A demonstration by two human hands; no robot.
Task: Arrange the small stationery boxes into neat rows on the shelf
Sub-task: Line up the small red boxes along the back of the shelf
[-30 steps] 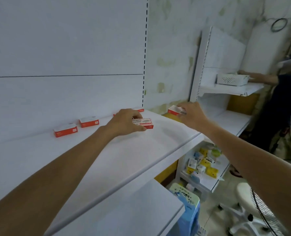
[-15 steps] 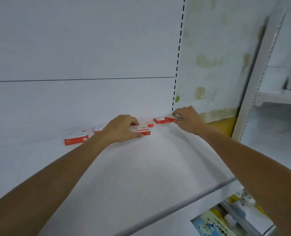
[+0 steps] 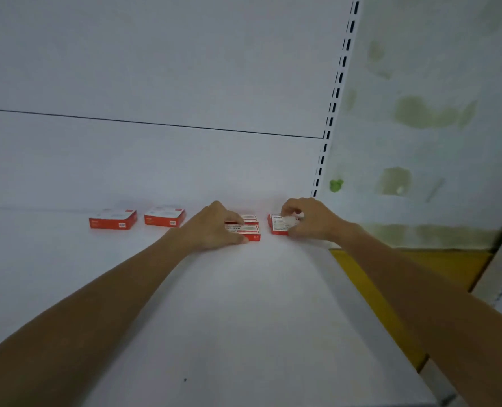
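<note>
Small red-and-white stationery boxes lie along the back of a white shelf point(image 3: 244, 312). Two of them, a left box point(image 3: 113, 219) and a second box point(image 3: 164, 216), sit apart from my hands. My left hand point(image 3: 211, 227) grips a front box point(image 3: 245, 232) that lies just before another box point(image 3: 249, 218) at the back panel. My right hand point(image 3: 308, 220) pinches a box point(image 3: 282, 224) near the shelf's right end, with the fingers curled over its top.
The white back panel point(image 3: 155, 160) rises behind the boxes, with a slotted upright point(image 3: 333, 95) at its right edge. A stained wall point(image 3: 426, 127) and a yellow strip point(image 3: 390, 283) lie beyond the shelf's right edge.
The view has swung left and closer to the shelf. My right hand carried its box from the shelf's right edge to the back row. My left hand stayed on its box.
</note>
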